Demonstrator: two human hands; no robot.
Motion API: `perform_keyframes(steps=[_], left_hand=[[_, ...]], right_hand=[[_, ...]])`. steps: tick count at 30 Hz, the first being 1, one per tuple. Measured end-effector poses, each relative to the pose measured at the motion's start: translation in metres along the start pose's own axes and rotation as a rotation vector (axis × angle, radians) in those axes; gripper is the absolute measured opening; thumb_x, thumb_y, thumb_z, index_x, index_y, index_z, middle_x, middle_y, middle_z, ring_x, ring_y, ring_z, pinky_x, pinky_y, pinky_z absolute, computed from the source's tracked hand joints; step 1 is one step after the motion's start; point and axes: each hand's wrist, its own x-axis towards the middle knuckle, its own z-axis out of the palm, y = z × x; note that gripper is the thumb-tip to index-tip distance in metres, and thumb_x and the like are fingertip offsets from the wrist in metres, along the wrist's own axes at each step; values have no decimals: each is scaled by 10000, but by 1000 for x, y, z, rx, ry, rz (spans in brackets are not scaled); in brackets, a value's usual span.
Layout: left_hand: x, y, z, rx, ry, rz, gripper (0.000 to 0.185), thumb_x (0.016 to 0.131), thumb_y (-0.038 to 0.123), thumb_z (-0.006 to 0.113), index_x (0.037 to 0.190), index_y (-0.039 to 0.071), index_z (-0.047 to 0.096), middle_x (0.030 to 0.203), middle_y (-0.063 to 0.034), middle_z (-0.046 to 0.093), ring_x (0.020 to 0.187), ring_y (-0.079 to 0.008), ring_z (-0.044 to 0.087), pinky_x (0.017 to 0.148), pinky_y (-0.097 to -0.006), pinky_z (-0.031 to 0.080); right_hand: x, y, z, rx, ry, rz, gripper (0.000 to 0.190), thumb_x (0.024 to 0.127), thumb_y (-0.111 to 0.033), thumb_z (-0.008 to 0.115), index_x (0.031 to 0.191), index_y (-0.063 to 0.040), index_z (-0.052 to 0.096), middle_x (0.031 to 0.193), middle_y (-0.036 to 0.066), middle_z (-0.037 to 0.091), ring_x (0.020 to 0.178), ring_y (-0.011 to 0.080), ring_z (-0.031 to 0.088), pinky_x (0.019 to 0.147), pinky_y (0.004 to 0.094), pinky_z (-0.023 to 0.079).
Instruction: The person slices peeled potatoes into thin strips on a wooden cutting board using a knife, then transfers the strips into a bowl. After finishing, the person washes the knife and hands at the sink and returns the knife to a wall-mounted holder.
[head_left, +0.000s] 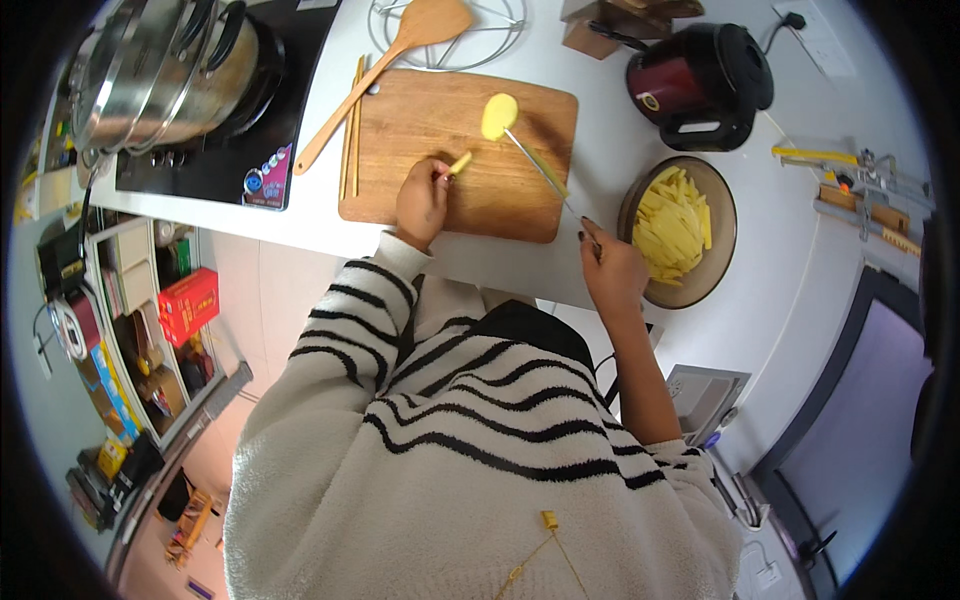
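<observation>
My right hand (611, 266) grips the handle of a kitchen knife (541, 166), whose blade reaches up and left over the wooden cutting board (405, 120). At the blade's far end lies a flat oval slice that looks like potato (499, 116). Another yellowish piece shows behind the blade near the board's right edge, partly hidden. Over the board's lower left part, my left hand (424, 202) pinches a small pale yellow piece (460, 163) between thumb and fingers. Right of my right hand, a brown-tinted bowl (724, 232) holds many yellow potato strips (671, 225).
A wooden spatula (349, 105) and chopsticks (351, 142) lie across the board's left edge. Behind it stands a wire rack (499, 37). A steel steamer pot (161, 82) sits on the black cooktop (217, 176) at left. A dark red electric kettle (675, 75) stands at upper right.
</observation>
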Motion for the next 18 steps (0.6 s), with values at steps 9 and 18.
perform_keyframes(steps=[9,18], left_hand=[[50,118,44,-819,-506,-294,228,1016,182,455,1038,19,613,845,-15,623,715,-105,562,661,-229,468],[41,214,156,-123,-880,938,94,779,79,653,866,51,674,843,-110,627,843,-331,577,749,-399,473]], right_hand=[[-47,71,-49,-364,409,58,315,743,-169,707,1057,-190,711,697,58,647,594,255,633,539,391,481],[-89,115,-50,-482,547,146,306,727,-137,698,1027,-189,729,577,13,543,493,193,558,485,343,432]])
